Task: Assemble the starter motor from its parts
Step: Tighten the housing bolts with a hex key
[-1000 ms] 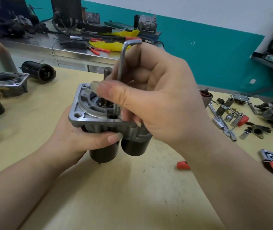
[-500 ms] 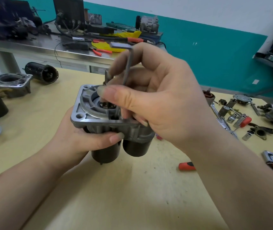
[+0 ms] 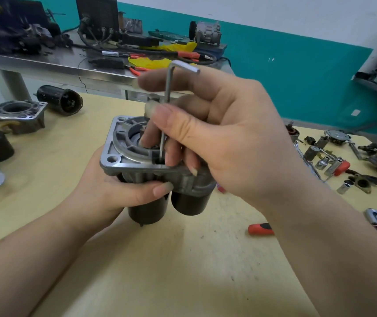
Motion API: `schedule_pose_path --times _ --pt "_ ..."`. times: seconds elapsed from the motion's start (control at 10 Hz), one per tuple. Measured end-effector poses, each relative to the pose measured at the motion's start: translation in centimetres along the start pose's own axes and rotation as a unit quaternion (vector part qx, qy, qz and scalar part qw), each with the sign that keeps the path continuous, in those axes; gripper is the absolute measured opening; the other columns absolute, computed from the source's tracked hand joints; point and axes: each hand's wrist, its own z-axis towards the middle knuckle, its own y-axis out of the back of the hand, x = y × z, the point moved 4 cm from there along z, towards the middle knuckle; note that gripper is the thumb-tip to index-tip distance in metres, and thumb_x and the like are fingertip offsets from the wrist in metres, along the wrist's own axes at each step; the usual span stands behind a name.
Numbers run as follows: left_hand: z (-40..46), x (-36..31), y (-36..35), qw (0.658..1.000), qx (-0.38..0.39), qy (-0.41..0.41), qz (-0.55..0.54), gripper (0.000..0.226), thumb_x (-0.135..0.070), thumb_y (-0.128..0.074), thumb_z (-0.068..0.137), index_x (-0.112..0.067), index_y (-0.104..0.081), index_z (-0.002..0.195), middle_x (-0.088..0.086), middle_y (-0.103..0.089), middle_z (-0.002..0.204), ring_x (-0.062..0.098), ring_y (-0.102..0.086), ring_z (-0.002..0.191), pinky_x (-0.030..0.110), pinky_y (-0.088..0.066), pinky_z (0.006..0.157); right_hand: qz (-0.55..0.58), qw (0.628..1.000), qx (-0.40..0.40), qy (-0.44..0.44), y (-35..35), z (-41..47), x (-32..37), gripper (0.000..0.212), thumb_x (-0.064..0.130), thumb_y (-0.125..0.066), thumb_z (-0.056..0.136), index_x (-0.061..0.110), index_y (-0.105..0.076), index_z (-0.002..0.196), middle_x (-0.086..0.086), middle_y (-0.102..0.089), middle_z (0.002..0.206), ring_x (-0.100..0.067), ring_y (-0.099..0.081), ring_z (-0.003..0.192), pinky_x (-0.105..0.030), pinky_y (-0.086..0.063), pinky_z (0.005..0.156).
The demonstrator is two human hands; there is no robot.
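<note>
Over the tabletop, the left hand is gripping the starter motor upright while the right hand is pinching one hex key seated in its flange. The key's short arm has swung round since a second ago, so a bolt is likely tightening. Beyond, two spare housings are lying.
</note>
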Motion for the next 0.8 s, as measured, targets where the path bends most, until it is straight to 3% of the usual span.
schedule_pose_path --times 0.1,0.2,0.3,0.4,0.5,0.6,0.7,0.8 --pt "-0.1 -0.1 -0.2 1.000 -0.001 0.003 0.001 0.103 -0.047 -0.108 0.058 -0.002 -0.060 0.137 0.023 -0.072 0.131 0.046 -0.068 0.124 0.069 -0.053 0.103 -0.033 0.999 -0.022 0.021 -0.2 -0.1 0.1 0.008 0.006 -0.067 0.099 0.012 -0.070 0.103 -0.008 -0.075 0.078 -0.013 -0.066 0.054 -0.015 -0.048 0.049" --pt "-0.1 -0.2 -0.2 1.000 -0.002 0.005 0.006 0.104 -0.047 -0.108 0.058 -0.002 -0.059 0.138 0.022 -0.071 0.132 0.045 -0.068 0.125 0.069 -0.053 0.104 -0.045 0.997 -0.046 0.035 -0.4 -0.3 0.2 0.011 0.006 -0.070 0.097 0.010 -0.069 0.108 -0.004 -0.076 0.076 -0.010 -0.068 0.054 -0.014 -0.050 0.049" --pt "-0.3 -0.7 -0.3 1.000 -0.008 0.000 0.003 0.114 -0.051 -0.109 0.053 -0.002 -0.056 0.142 0.021 -0.070 0.135 0.043 -0.067 0.127 0.068 -0.052 0.105 -0.098 0.993 -0.041 0.059 -0.3 -0.3 0.7 0.051 0.006 -0.067 0.098 0.012 -0.047 0.145 -0.006 -0.075 0.075 -0.016 -0.070 0.056 -0.023 -0.054 0.053" --pt "-0.4 -1.6 -0.8 1.000 0.000 -0.011 0.007 0.113 -0.058 -0.106 0.052 -0.004 -0.058 0.140 0.019 -0.071 0.133 0.042 -0.068 0.126 0.067 -0.053 0.104 -0.141 0.984 -0.017 0.112 -0.5 -0.2 1.1 0.051 -0.002 -0.060 0.100 0.010 -0.047 0.148 -0.002 -0.073 0.080 -0.018 -0.069 0.065 -0.024 -0.054 0.064" --pt "-0.6 -2.0 -1.0 1.000 -0.002 -0.016 0.003 0.115 -0.061 -0.105 0.051 -0.003 -0.059 0.138 0.020 -0.072 0.132 0.042 -0.069 0.125 0.067 -0.053 0.104 -0.143 0.981 0.003 0.131 -0.6 -0.1 1.2 0.037 -0.003 -0.058 0.100 0.006 -0.058 0.137 0.000 -0.070 0.080 -0.023 -0.067 0.067 -0.027 -0.052 0.064" --pt "-0.8 -2.3 -1.0 1.000 -0.007 -0.014 -0.002 0.116 -0.061 -0.106 0.049 -0.001 -0.060 0.137 0.020 -0.072 0.131 0.042 -0.069 0.125 0.067 -0.053 0.105 -0.090 0.984 0.099 0.118 -0.1 0.5 1.7 0.030 0.006 -0.048 0.107 0.001 -0.055 0.136 -0.013 -0.069 0.093 -0.023 -0.065 0.069 -0.026 -0.049 0.058" --pt "-0.8 -2.4 -0.9 1.000 -0.009 -0.014 -0.001 0.115 -0.060 -0.106 0.049 -0.001 -0.060 0.137 0.021 -0.072 0.131 0.043 -0.068 0.125 0.068 -0.053 0.105 0.014 0.986 0.157 0.050 0.6 1.6 1.8 0.032 0.014 -0.031 0.110 0.002 -0.055 0.127 -0.035 -0.063 0.092 -0.037 -0.060 0.064 -0.035 -0.041 0.044" --pt "-0.7 -2.4 -0.8 1.000 -0.008 -0.016 -0.009 0.116 -0.057 -0.107 0.049 0.000 -0.059 0.138 0.023 -0.071 0.132 0.044 -0.068 0.126 0.069 -0.051 0.106 0.012 0.982 0.180 0.056 0.3 2.6 1.7 0.023 0.008 -0.037 0.108 0.001 -0.060 0.108 -0.036 -0.063 0.085 -0.032 -0.056 0.057 -0.032 -0.038 0.040"
